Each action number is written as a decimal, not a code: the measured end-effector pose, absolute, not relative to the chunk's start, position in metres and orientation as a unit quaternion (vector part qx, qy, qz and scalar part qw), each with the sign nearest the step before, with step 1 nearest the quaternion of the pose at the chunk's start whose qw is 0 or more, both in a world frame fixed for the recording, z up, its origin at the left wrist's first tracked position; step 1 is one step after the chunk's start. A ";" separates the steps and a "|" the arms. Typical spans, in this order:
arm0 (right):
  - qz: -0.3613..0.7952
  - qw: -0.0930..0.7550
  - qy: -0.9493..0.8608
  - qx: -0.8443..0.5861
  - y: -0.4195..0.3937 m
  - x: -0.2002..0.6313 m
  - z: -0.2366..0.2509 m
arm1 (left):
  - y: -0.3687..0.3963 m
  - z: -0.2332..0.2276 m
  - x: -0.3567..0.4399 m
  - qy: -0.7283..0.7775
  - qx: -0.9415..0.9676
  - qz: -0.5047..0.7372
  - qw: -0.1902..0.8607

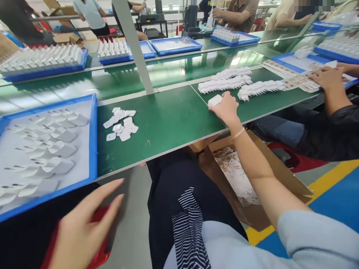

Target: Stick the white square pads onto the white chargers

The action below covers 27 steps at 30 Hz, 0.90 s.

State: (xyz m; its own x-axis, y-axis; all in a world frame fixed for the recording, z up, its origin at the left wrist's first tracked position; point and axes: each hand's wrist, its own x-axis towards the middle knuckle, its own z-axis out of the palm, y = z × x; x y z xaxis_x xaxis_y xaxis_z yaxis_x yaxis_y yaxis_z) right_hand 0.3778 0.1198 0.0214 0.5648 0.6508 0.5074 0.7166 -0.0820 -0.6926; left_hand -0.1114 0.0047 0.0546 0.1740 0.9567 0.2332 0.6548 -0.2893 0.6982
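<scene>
My right hand (227, 109) is closed around a white plastic casing (215, 100) at the green bench surface. Just beyond that hand lie rows of similar white casings (224, 84), and another row (260, 89) is to its right. My left hand (86, 220) hangs in front of the bench, a little blurred, thumb and fingers apart and nothing in them. Nearest to it is a blue-rimmed tray (93, 149) of white casings with thin dark prongs. Small flat white plates (123, 125) sit in a loose pile right of the tray.
A cardboard box (252, 215) with white scraps stands below the bench edge. To the right, a co-worker's hand (328, 78) touches a perforated sheet. A grey post (133, 45) rises behind the bench. Several blue trays (176, 46) line the far side, with people beyond.
</scene>
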 end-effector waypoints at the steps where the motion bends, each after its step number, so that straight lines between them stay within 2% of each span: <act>1: -0.025 0.481 -0.495 -0.723 0.104 0.352 0.018 | -0.003 0.040 -0.085 0.548 0.721 0.332 0.263; 3: -0.013 0.481 -0.548 -0.684 0.069 0.296 0.011 | -0.015 0.013 -0.032 0.510 0.650 0.397 0.400; 4: 0.001 0.506 -0.575 -0.642 0.051 0.267 0.007 | -0.019 0.002 -0.009 0.486 0.598 0.455 0.446; 6: 0.040 0.547 -0.595 -0.587 0.018 0.215 0.001 | -0.021 -0.010 0.026 0.444 0.516 0.545 0.490; 10: 0.130 0.586 -0.601 -0.529 -0.022 0.153 -0.010 | -0.021 -0.006 0.049 0.391 0.488 0.554 0.550; 20: 0.135 0.525 -0.671 -0.506 -0.034 0.125 -0.014 | -0.023 -0.003 0.032 0.444 0.376 0.615 0.532; 24: 0.217 0.531 -0.703 -0.420 -0.031 0.112 -0.006 | -0.018 0.003 0.010 0.477 0.311 0.660 0.490; 27: 0.306 0.437 -0.767 -0.357 0.000 0.115 0.013 | -0.013 0.007 -0.013 0.485 0.267 0.706 0.441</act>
